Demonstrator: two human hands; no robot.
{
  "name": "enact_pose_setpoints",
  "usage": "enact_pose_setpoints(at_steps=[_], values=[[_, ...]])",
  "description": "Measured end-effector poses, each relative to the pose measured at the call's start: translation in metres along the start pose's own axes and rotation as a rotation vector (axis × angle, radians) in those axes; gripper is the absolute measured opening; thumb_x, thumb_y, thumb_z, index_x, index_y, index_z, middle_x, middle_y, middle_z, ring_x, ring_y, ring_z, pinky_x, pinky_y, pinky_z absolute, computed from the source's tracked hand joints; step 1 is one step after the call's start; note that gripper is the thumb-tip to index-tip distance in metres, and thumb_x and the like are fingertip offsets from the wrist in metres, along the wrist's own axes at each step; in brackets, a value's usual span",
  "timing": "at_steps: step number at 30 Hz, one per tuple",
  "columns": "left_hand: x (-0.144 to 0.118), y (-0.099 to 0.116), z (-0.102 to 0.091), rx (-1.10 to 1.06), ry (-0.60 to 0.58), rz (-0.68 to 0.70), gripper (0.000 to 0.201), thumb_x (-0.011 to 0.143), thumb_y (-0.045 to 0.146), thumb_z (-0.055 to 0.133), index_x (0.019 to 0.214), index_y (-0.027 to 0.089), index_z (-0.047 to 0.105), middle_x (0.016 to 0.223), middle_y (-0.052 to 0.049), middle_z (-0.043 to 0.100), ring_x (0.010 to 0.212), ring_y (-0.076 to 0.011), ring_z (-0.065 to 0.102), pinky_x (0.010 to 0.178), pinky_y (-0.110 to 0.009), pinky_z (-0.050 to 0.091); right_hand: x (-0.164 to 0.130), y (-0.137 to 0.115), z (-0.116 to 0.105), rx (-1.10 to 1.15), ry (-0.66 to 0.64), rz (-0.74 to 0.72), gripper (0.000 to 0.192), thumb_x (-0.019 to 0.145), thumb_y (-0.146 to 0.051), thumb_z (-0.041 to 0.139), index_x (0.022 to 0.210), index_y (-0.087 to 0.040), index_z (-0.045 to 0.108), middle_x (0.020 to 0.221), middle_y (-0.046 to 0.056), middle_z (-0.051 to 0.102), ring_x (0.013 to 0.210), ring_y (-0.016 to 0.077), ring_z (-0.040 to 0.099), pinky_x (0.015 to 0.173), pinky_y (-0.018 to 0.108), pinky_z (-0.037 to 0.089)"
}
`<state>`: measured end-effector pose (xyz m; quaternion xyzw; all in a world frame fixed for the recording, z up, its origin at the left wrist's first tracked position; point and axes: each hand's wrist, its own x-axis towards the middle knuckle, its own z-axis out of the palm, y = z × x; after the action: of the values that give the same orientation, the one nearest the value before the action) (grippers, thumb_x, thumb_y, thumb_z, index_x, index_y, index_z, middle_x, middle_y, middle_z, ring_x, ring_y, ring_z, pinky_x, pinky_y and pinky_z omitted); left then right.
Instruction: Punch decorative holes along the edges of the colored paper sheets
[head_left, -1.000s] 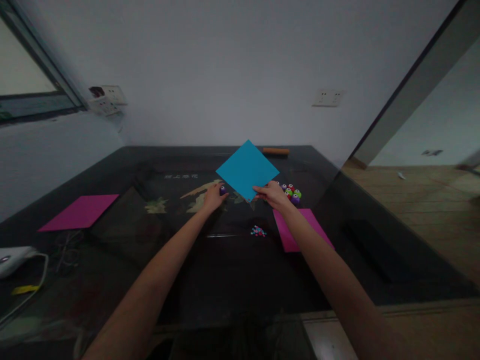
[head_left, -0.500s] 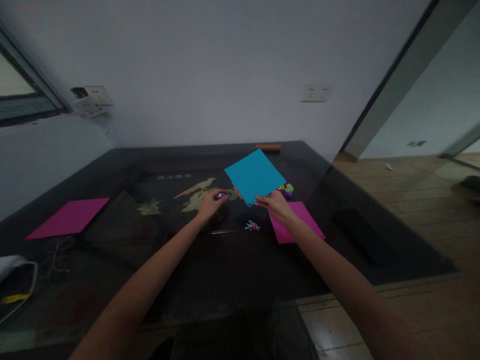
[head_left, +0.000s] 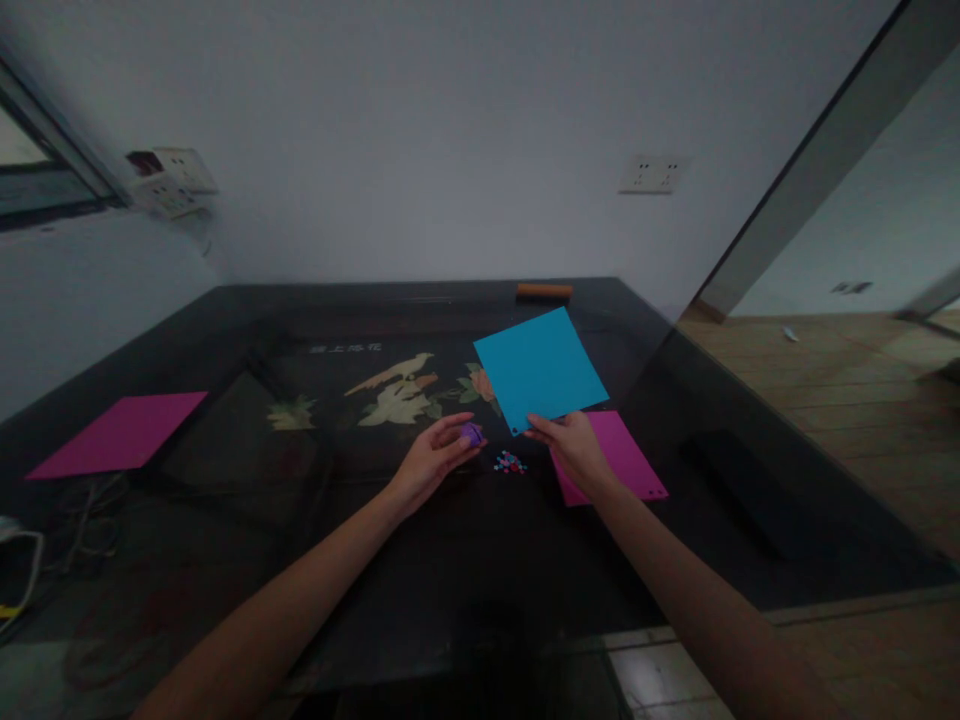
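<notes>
My left hand (head_left: 439, 453) holds a small purple craft punch (head_left: 472, 434) between thumb and fingers, just left of the blue sheet's near corner. That square blue paper (head_left: 541, 365) is pinched at its lower edge by my right hand (head_left: 568, 441). It is raised and tilted above the table, with a small dark hole at the near corner. Little pink and blue bits (head_left: 510, 462) lie in a pile between my hands. Partly under my right hand and forearm is a pink sheet (head_left: 621, 455), with small dark marks at its near right corner.
Another pink sheet (head_left: 120, 435) lies at the left of the dark glossy table (head_left: 420, 590). An orange-brown roll (head_left: 544, 291) rests at the far edge, and a black oblong object (head_left: 739, 490) lies at the right. Cables (head_left: 94, 515) trail at the left. A wall stands behind.
My left hand has moved right and nearer to me with the punch, its fingers spreading more around it. The blue paper has turned slightly; the colourful balls with eyes are now hidden. The view has shifted.
</notes>
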<state>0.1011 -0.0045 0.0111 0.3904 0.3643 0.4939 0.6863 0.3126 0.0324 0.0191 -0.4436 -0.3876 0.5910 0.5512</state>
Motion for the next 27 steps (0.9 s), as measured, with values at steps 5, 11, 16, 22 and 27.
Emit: enact_pose_setpoints(at_steps=[5,11,16,22,27], values=[[0.0,-0.005,-0.002,0.165,0.029,0.048,0.039,0.063,0.029,0.077,0.096,0.016,0.062,0.077,-0.001,0.064,0.064,-0.0112,0.06,0.064,-0.024,0.049,-0.006,0.005,0.0,-0.083,-0.038,0.056,0.028,0.054,-0.031,0.079,0.07,-0.013,0.065,0.077,0.006,0.07,0.065,0.0159,0.064,0.067,0.032,0.056],[-0.005,-0.004,0.005,0.273,0.02,0.017,0.035,0.059,0.032,0.078,0.088,0.016,0.064,0.076,-0.001,0.064,0.055,-0.0093,0.052,0.052,-0.022,0.043,-0.018,0.007,0.01,-0.096,-0.076,0.083,0.03,0.058,-0.032,0.077,0.08,-0.013,0.067,0.078,0.006,0.071,0.06,0.0162,0.064,0.06,0.03,0.054],[-0.009,-0.007,0.012,0.155,0.038,-0.003,0.039,0.066,0.03,0.075,0.102,0.018,0.064,0.096,-0.005,0.067,0.077,-0.0153,0.061,0.074,-0.029,0.048,-0.026,0.004,0.014,-0.131,-0.097,0.037,0.031,0.06,-0.031,0.075,0.085,-0.014,0.067,0.083,0.007,0.071,0.067,0.0191,0.065,0.064,0.033,0.055],[-0.012,-0.008,0.015,0.129,0.032,-0.046,0.037,0.066,0.027,0.076,0.099,0.017,0.064,0.088,-0.004,0.067,0.07,-0.0134,0.061,0.071,-0.029,0.048,-0.025,0.004,0.011,-0.21,-0.098,-0.019,0.025,0.062,-0.03,0.074,0.081,-0.015,0.066,0.08,0.007,0.071,0.067,0.0202,0.066,0.065,0.035,0.055],[-0.013,-0.008,0.016,0.139,0.036,-0.044,0.035,0.067,0.028,0.075,0.097,0.016,0.063,0.082,-0.002,0.066,0.065,-0.0126,0.06,0.066,-0.028,0.047,-0.024,0.007,0.009,-0.265,-0.103,-0.048,0.029,0.063,-0.032,0.074,0.085,-0.016,0.066,0.084,0.007,0.071,0.069,0.021,0.067,0.068,0.035,0.054]])
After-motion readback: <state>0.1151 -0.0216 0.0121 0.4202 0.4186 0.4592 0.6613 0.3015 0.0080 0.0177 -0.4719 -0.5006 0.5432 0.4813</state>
